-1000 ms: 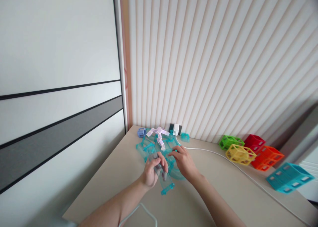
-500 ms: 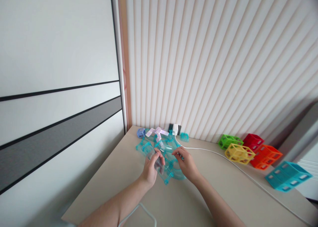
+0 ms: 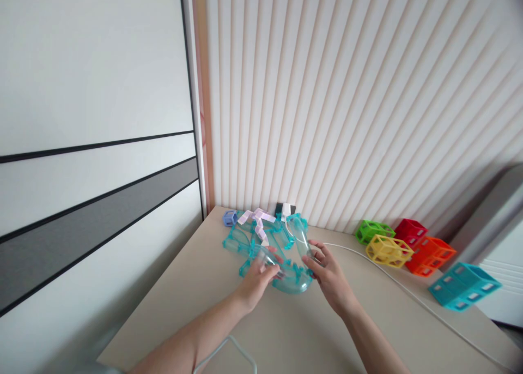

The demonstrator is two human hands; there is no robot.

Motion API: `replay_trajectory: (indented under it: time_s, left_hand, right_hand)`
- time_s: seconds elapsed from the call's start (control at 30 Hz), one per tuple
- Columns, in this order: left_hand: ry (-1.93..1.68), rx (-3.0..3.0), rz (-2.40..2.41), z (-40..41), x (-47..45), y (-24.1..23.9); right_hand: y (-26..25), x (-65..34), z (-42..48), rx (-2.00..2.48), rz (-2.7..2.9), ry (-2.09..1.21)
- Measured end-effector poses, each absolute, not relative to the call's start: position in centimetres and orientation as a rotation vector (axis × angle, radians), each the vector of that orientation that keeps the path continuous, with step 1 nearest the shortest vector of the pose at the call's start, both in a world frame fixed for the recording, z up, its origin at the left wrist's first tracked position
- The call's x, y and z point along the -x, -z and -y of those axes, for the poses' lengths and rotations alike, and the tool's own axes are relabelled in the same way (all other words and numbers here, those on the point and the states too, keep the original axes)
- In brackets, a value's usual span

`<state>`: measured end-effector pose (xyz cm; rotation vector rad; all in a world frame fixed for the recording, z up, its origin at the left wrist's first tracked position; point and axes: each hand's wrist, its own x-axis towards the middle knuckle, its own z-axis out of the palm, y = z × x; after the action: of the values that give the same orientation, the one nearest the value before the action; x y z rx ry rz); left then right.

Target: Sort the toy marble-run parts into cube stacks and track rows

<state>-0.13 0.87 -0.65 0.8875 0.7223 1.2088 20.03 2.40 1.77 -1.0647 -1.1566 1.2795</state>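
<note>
My left hand [image 3: 258, 280] and my right hand [image 3: 329, 274] both grip clear teal plastic track pieces [image 3: 292, 260] a little above the beige table [image 3: 286, 330]. The left fingers close on one end of a straight piece. The right fingers close on an upright tube-like piece [image 3: 301, 237] that meets a curved section [image 3: 294, 284] between the hands. More teal track pieces [image 3: 241, 240] and pale pink pieces [image 3: 257, 219] lie in a pile just behind the hands, near the wall corner.
Open-frame cubes stand along the wall at right: green [image 3: 372, 231], yellow [image 3: 388, 250], red [image 3: 412, 231], orange [image 3: 433, 254] and teal [image 3: 461, 285]. A white cable [image 3: 412, 297] runs from a wall plug [image 3: 286, 210] across the table. A small blue piece [image 3: 229, 217] sits at the corner.
The left hand's straight piece has moved up and back to join the other pieces. The right hand has lifted a teal tube piece upright. Both hands shifted slightly right.
</note>
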Motion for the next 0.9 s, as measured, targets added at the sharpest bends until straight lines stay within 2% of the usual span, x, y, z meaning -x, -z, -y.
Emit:
replay_trajectory:
  time_s: [0.33,0.57,0.77,0.9]
  left_hand:
    - [-1.051,-0.933,-0.729,-0.4,0.1,0.4]
    - [-1.048,-1.004,-0.59,-0.4,0.1,1.0]
    - [-1.082,-0.992,-0.685,-0.8,0.1,1.6]
    - [-1.136,-0.988,-0.702,-0.8,0.2,1.4]
  right_hand:
    - [-2.3,-20.6,-1.7,1.044,1.055,-1.501]
    - [-1.5,-19.6,-1.2,1.113,1.236,-1.63]
    - [-1.3,-19.8,-1.2,1.19,1.461,-1.484]
    - [-1.7,-20.0,-1.0,1.083,1.798,-1.196]
